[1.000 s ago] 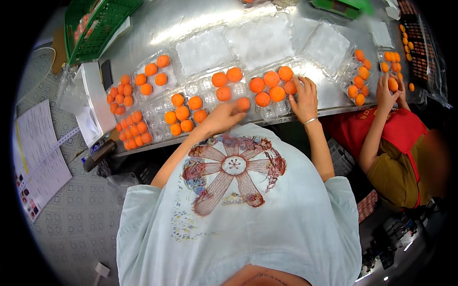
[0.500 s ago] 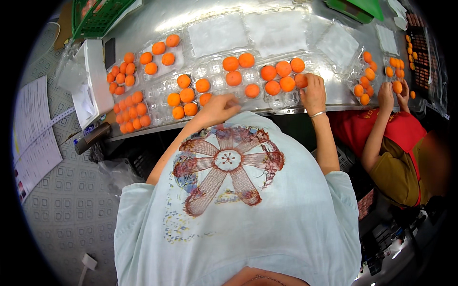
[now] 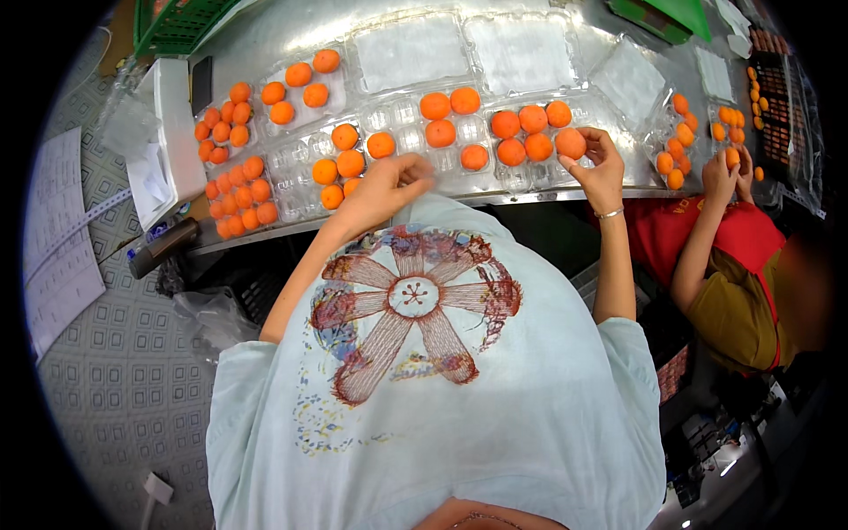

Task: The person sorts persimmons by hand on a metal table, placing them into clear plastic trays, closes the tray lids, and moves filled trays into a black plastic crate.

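Note:
My right hand (image 3: 594, 163) grips an orange fruit (image 3: 570, 143) between thumb and fingers at the right end of a clear moulded tray (image 3: 528, 180) that holds several more. My left hand (image 3: 402, 179) is slightly blurred, its fingers loosely bent and apart from the thumb, with no fruit visible in them. It is beside the middle tray (image 3: 408, 141), which has a single fruit (image 3: 473, 157) in its lower right part and several above. Further left, another tray (image 3: 290, 172) carries several fruits, with bare cups at its left.
Filled trays and a white foam box (image 3: 168, 141) stand left on the steel table (image 3: 256, 35). Lined trays (image 3: 521, 53), green crates (image 3: 181, 22) and a phone (image 3: 201, 81) lie along the back. A co-worker's hands (image 3: 724, 177) hold fruit at the right; a black rack (image 3: 777, 106) stands beyond.
My left hand has left the fruit in the middle tray and moved down-left. My right hand has lifted slightly rightward with a fruit. The view has shifted, raising the table in the picture.

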`<act>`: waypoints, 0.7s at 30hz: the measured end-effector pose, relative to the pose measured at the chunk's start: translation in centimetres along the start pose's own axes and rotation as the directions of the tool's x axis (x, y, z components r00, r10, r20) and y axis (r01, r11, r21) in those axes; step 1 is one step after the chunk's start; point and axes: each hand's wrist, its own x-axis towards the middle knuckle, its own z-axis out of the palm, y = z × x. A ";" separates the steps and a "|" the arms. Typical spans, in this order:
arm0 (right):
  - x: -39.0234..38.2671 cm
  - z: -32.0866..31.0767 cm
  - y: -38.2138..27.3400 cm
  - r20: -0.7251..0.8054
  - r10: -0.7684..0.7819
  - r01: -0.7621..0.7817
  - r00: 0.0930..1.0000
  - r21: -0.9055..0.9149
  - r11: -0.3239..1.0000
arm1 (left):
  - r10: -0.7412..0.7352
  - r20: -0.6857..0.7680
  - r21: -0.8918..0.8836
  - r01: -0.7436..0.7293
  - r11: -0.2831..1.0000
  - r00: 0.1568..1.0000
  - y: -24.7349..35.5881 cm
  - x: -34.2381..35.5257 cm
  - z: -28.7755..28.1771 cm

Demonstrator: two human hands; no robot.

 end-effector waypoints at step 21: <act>-5.5 6.5 -17.9 0.128 -0.247 0.222 0.961 0.179 0.958 | 0.448 -0.035 -0.112 -0.449 0.886 0.893 9.4 -2.5 -0.3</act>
